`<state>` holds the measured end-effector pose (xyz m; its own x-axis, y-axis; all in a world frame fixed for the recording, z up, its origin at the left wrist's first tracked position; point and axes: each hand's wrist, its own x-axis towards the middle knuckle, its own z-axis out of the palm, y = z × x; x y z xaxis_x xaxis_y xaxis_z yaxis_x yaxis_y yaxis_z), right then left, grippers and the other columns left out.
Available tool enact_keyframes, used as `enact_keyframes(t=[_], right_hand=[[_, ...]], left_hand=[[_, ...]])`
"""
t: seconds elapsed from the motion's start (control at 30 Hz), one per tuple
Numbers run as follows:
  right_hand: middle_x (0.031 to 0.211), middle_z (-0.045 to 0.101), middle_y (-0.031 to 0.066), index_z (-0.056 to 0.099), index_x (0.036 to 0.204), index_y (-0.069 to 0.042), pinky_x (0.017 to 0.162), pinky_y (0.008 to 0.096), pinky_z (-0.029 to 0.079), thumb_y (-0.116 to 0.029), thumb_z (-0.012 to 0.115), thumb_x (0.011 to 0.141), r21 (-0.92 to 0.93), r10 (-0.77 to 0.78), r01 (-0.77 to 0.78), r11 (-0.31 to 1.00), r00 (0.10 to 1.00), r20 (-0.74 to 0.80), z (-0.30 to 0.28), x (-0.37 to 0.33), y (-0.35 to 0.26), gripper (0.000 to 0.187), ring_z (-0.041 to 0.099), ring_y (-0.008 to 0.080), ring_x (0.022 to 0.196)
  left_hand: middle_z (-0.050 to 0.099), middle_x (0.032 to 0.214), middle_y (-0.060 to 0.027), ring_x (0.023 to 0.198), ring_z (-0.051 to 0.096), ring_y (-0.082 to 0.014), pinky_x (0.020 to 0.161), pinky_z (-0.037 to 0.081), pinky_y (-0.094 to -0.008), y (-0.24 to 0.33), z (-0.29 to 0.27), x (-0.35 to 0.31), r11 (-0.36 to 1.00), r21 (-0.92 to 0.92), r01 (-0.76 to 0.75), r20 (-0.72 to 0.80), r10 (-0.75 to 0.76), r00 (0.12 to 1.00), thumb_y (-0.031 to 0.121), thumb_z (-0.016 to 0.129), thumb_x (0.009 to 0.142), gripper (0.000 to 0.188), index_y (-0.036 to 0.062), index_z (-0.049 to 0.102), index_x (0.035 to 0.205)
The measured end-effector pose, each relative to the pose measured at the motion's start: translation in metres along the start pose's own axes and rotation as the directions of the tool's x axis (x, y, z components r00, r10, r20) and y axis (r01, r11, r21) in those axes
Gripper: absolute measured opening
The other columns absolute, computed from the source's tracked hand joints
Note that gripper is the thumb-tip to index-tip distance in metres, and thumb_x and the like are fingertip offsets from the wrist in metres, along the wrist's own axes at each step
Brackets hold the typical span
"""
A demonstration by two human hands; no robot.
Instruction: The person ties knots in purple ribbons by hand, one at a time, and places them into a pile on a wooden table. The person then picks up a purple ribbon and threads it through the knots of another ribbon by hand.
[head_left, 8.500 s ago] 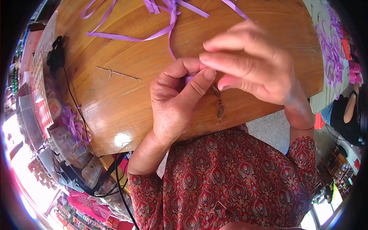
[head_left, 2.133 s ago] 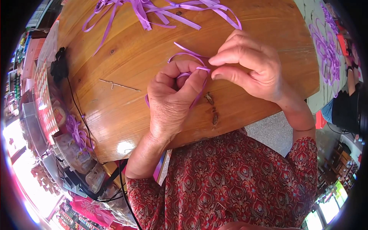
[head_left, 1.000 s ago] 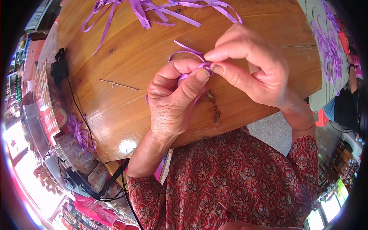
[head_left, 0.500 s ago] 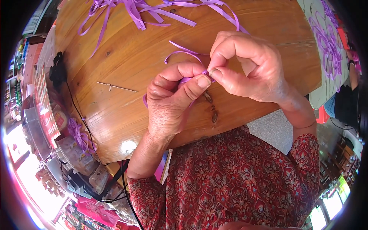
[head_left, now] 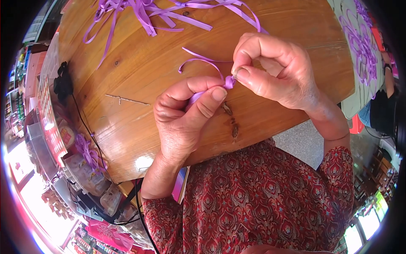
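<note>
A purple ribbon [head_left: 229,82] with a small knot is held up between my two hands above the wooden table. My left hand [head_left: 179,114] pinches it between thumb and forefinger just left of the knot. On the knot's other side, the thumb and forefinger of my right hand [head_left: 281,72] are closed on a short bit of the same ribbon, largely hidden by the fingertips. Thin ribbon tails curl away from the knot over the tabletop. A thin metal rod with a small side hook [head_left: 127,100] lies left of my left hand.
A heap of purple ribbons [head_left: 146,15] lies on the table's [head_left: 296,19] far side. More ribbon loops lie on a pale surface [head_left: 351,99] at right and beside clear containers [head_left: 91,178] at left. A black cord [head_left: 80,112] runs along the left edge.
My left hand has shifted slightly left, and a small gap has opened between the fingertips. The knot, earlier mostly covered, now shows between them.
</note>
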<state>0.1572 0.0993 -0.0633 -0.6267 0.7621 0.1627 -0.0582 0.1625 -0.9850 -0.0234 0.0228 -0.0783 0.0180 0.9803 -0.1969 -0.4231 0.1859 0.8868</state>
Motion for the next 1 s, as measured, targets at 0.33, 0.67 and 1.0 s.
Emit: enact_keyframes(t=[0.33,0.67,1.0], right_hand=[[0.090,0.054,0.0066,0.056,0.092,0.003,0.071,0.0234,0.042,0.003,0.055,0.085,-0.108,-0.085,0.091,0.990,0.995,0.059,-0.005,0.001,0.002,0.007,0.050,0.0102,0.079],[0.092,0.061,0.0062,0.069,0.099,-0.004,0.069,0.0338,0.043,-0.021,0.074,0.065,-0.619,-0.538,0.552,0.558,0.809,0.236,-0.002,0.007,-0.003,0.038,0.056,0.0197,0.078],[0.076,0.056,0.0047,0.064,0.081,-0.001,0.062,0.0331,0.040,-0.008,0.073,0.062,-0.784,-0.497,0.487,0.386,0.825,0.268,-0.013,0.003,0.000,0.022,0.053,0.0209,0.069]], left_hand=[[0.062,0.082,0.0028,0.070,0.052,-0.0014,0.063,0.042,-0.0145,-0.001,-0.002,0.000,0.993,-0.111,-0.028,-0.005,0.027,1.000,0.001,0.068,0.082,0.010,0.0026,0.066,0.092],[0.062,0.082,0.0029,0.072,0.052,-0.0008,0.064,0.043,-0.0148,-0.003,0.002,0.000,0.999,0.005,-0.037,-0.020,0.037,0.999,0.000,0.064,0.084,0.008,0.0018,0.065,0.092],[0.060,0.073,0.0029,0.061,0.049,0.0002,0.053,0.036,-0.0135,0.008,0.003,0.001,0.962,0.249,-0.116,-0.066,0.136,0.989,0.000,0.063,0.085,0.005,0.0007,0.064,0.090]])
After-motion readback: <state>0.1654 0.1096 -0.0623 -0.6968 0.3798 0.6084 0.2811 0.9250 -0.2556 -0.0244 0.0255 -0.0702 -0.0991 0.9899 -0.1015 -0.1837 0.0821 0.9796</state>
